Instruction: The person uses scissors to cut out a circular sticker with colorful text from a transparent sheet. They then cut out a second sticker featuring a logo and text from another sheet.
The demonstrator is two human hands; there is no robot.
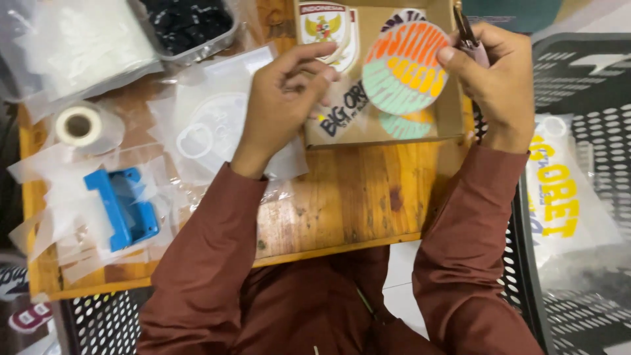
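Head camera: left hand (282, 98) and right hand (493, 79), the latter also clutching small scissors (468, 36), pinch a round multicoloured sticker (404, 66) above a cardboard tray (450, 121), apparently mid-trimming.

Worn, scuffed wooden table (355, 197), glossy round sticker (404, 69), matt cardboard box (450, 112), shiny blue plastic holder (125, 207)

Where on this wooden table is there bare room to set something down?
One bare patch of wooden table: below the cardboard tray, between the two sleeves. Crowded elsewhere: plastic sheets, tape roll and blue holder cover the left; stickers fill the tray under the left hand and right hand.
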